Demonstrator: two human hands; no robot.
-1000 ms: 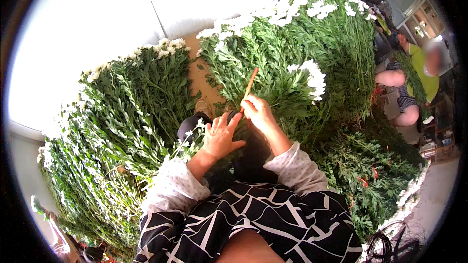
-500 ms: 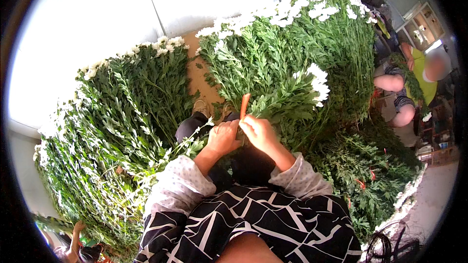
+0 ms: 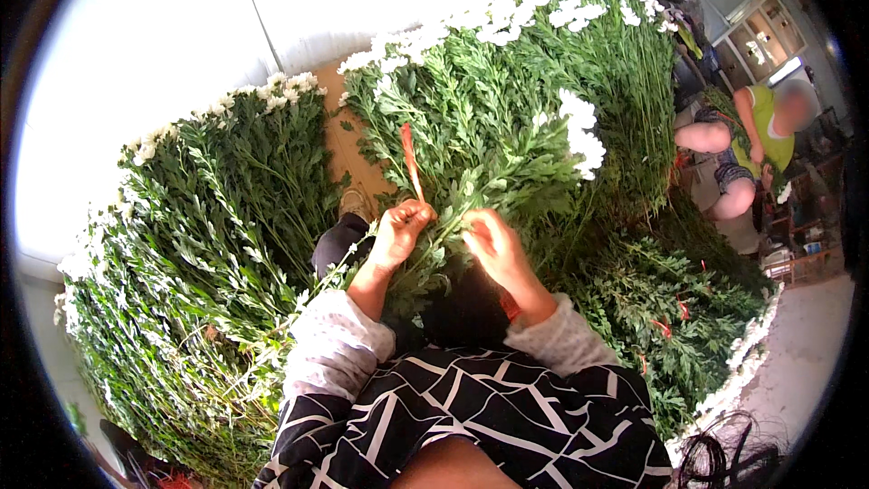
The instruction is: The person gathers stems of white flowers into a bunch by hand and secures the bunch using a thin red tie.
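Note:
Pinched in the fingers of my left hand [image 3: 398,231] is a thin strip of orange-red ribbon [image 3: 412,163], which stands up from the fingertips. My right hand [image 3: 498,249] is beside the leafy stems on my lap, its fingers loosely curled and apart, with nothing visible between them. A bunch of white chrysanthemums [image 3: 516,167] lies across my lap, blooms to the upper right. Its stem ends run between my two hands and are partly hidden by leaves.
Large heaps of white chrysanthemums stand to the left [image 3: 244,181] and ahead [image 3: 453,81]. More bunches [image 3: 661,308], some with red ties, lie at the right. A strip of brown floor [image 3: 342,145] separates the heaps. Another person [image 3: 769,127] in a yellow-green top sits at far right.
My hands have moved apart, and the right hand has let go of the ribbon. The ribbon has shifted left and now stands in my left fingers. The whole view has shifted slightly.

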